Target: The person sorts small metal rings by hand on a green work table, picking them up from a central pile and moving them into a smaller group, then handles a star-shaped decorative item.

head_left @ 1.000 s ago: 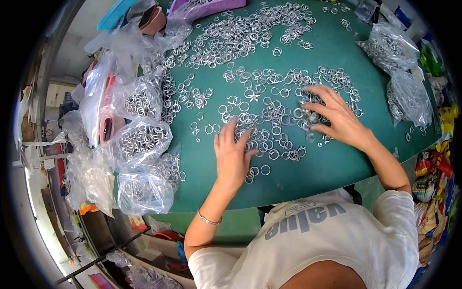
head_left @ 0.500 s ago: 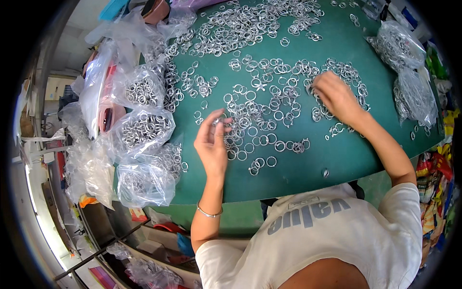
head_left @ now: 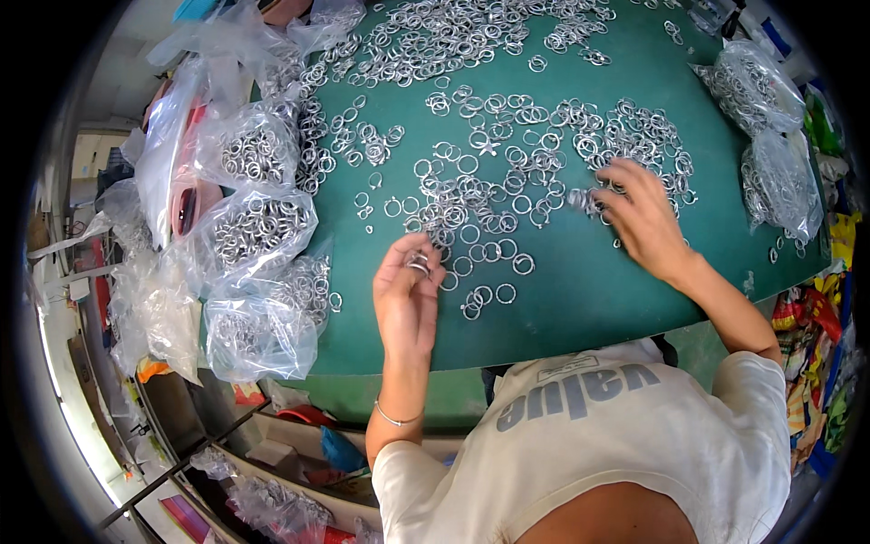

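Since the earliest view, the left hand [head_left: 408,295] has lifted off the green table [head_left: 589,290] and drawn back toward the near edge, fingers now curled around a few metal rings [head_left: 419,263]. The right hand [head_left: 639,218], formerly flat among the scattered rings [head_left: 507,190], has risen, fingertips pinching a small cluster.

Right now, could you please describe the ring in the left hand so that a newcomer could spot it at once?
Start at the green table strewn with metal rings. Near its front edge, the left hand is raised with its fingers curled. The small silver ring sits pinched at their tips, lifted off the surface, unlike the loose rings lying flat just beside it.
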A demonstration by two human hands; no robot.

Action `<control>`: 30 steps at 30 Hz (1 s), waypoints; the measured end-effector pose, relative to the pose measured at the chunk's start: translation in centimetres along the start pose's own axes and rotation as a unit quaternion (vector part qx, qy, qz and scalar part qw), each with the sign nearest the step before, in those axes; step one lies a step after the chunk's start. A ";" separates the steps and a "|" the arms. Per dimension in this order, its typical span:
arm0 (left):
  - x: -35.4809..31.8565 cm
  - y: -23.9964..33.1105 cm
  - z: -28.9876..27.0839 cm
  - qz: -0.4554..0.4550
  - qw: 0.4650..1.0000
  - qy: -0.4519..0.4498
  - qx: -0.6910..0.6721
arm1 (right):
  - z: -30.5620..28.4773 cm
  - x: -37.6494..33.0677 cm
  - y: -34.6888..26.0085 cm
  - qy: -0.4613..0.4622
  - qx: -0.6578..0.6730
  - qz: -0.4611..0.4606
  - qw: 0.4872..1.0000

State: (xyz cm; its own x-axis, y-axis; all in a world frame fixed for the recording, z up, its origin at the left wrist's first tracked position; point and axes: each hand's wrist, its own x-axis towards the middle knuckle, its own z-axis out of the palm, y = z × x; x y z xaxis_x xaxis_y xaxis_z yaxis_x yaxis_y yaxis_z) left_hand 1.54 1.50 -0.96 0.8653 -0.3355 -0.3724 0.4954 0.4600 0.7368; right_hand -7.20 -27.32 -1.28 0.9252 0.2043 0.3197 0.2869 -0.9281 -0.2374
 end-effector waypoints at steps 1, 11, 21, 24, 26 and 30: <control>-0.4 -0.1 -0.5 0.002 0.999 -0.019 -0.033 | 0.0 0.2 0.5 0.032 -0.005 0.020 0.999; -0.7 -1.7 0.0 0.026 0.995 -0.019 0.099 | 5.2 8.1 0.1 0.017 0.024 0.038 0.999; 1.5 1.1 0.7 0.199 0.775 -0.007 0.600 | 0.6 3.0 -2.9 -0.194 0.198 -0.167 0.946; 2.5 0.8 1.6 0.239 0.685 -0.001 0.688 | -1.8 3.1 -2.5 -0.264 0.298 -0.044 0.916; 3.6 0.5 1.7 0.235 0.651 0.009 0.722 | -2.1 3.6 -1.6 -0.201 0.260 0.008 0.945; 3.4 -1.5 2.3 0.296 0.566 -0.056 0.767 | -0.3 4.9 1.7 -0.046 0.125 0.101 0.986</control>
State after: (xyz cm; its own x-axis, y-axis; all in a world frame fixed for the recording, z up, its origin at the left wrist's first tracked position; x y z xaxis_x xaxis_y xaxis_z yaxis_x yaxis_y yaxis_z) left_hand 3.55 -2.20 -2.05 0.7922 -0.5857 0.1713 -0.6028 -0.7077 0.3684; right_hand -2.22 -28.02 0.21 0.9850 0.0618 0.1614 0.1368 -0.8495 -0.5095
